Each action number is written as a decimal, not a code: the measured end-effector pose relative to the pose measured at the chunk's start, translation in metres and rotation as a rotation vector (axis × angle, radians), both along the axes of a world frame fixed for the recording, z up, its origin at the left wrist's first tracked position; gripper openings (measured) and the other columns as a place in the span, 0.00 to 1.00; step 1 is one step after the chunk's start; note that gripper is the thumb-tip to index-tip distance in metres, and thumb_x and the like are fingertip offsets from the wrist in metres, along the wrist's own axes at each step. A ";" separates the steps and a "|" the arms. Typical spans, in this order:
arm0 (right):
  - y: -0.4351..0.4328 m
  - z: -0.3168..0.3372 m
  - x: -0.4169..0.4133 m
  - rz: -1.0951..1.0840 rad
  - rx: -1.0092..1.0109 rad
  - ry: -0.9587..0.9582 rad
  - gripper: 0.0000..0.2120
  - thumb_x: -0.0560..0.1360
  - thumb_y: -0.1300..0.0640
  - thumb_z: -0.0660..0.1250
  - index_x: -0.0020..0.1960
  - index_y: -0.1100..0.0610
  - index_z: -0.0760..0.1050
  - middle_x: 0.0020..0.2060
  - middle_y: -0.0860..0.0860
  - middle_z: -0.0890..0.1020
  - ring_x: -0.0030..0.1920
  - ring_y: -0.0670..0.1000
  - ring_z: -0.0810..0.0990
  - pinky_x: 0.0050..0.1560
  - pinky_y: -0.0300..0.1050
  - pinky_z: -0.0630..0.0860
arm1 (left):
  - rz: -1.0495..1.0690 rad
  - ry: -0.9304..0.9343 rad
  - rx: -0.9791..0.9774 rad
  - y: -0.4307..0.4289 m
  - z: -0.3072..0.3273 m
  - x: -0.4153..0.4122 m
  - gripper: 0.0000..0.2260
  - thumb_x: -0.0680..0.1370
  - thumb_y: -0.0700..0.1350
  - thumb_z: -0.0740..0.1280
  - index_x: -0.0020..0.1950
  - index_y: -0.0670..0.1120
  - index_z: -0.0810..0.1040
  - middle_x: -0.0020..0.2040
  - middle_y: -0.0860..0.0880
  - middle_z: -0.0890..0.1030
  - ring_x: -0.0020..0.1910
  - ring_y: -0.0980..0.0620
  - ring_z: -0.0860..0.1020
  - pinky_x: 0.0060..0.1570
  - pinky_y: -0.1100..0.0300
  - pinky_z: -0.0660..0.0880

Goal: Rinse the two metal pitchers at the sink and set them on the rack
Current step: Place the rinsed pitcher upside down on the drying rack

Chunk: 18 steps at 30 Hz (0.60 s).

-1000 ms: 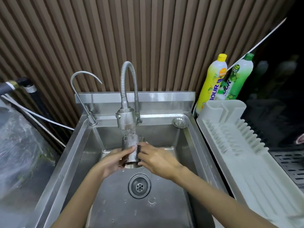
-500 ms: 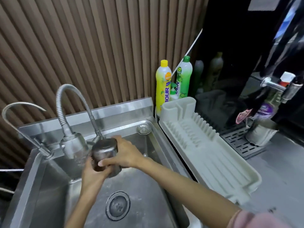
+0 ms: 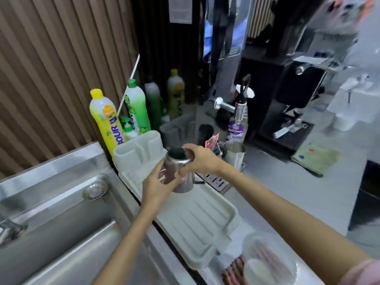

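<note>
Pitcher (image 3: 178, 173) btwn 2 hands, maybe touching rack (image 3: 197, 221)

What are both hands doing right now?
Left hand: closed on the metal pitcher, above the rack.
Right hand: closed on the same pitcher, near its top.

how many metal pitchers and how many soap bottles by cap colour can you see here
metal pitchers: 2, one held in both hands over the rack, one standing on the counter
yellow-capped bottles: 1
green-capped bottles: 2, the tall one and a small one in front of it
total: 5
The bottle shapes behind these in the dark panel look like reflections, so they are not counted.
</note>
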State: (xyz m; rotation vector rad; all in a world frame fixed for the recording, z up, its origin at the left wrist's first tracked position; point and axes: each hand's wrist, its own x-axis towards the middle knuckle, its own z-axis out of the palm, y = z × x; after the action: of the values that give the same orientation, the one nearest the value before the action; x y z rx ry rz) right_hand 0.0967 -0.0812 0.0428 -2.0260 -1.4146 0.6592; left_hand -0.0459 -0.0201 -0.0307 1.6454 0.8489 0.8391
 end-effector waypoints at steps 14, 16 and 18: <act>0.033 -0.048 0.035 -0.067 0.007 0.143 0.36 0.60 0.61 0.77 0.66 0.56 0.67 0.59 0.56 0.79 0.59 0.55 0.77 0.59 0.44 0.73 | 0.072 0.129 0.105 0.018 -0.029 0.043 0.29 0.69 0.39 0.74 0.68 0.49 0.69 0.55 0.54 0.77 0.55 0.55 0.76 0.53 0.68 0.69; 0.049 -0.053 0.028 -0.056 0.033 0.154 0.37 0.60 0.61 0.77 0.66 0.56 0.67 0.59 0.55 0.79 0.59 0.55 0.77 0.58 0.43 0.73 | 0.088 0.170 0.145 0.032 -0.031 0.035 0.30 0.69 0.40 0.74 0.69 0.49 0.67 0.56 0.55 0.75 0.56 0.56 0.74 0.54 0.69 0.68; 0.063 -0.058 0.021 -0.037 0.047 0.152 0.38 0.60 0.60 0.77 0.67 0.55 0.67 0.60 0.55 0.79 0.60 0.55 0.77 0.59 0.43 0.72 | 0.104 0.220 0.175 0.044 -0.035 0.026 0.31 0.70 0.43 0.73 0.70 0.50 0.65 0.58 0.54 0.75 0.57 0.56 0.73 0.55 0.66 0.67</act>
State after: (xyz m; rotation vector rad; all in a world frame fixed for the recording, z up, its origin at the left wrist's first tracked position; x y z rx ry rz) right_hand 0.1175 -0.0179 -0.0154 -1.9184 -1.2893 0.7409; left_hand -0.0201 0.0238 -0.0655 1.8851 1.0452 0.8327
